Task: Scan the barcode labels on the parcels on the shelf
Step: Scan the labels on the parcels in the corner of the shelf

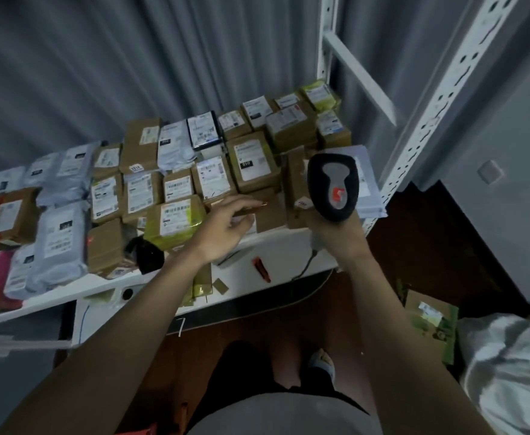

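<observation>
Several parcels cover the white shelf [276,243]: brown cardboard boxes with white barcode labels, grey poly bags at the left, a yellow-green taped box [176,224] near the front. My right hand [336,229] grips a black barcode scanner [332,186] with a grey and red top, held upright over the shelf's right end. My left hand [226,229] reaches over the front row, its fingertips pinching the edge of a flat brown parcel [257,208] beside the yellow-green box. A small red glow shows on a brown box [103,243] at the front left.
A white perforated upright [430,105] frames the shelf's right side, a grey curtain behind. Below, a lower white surface [241,274] carries an orange-handled tool [262,270] and a cable. A green-printed box [430,321] and a white bag [508,365] lie on the dark floor at right.
</observation>
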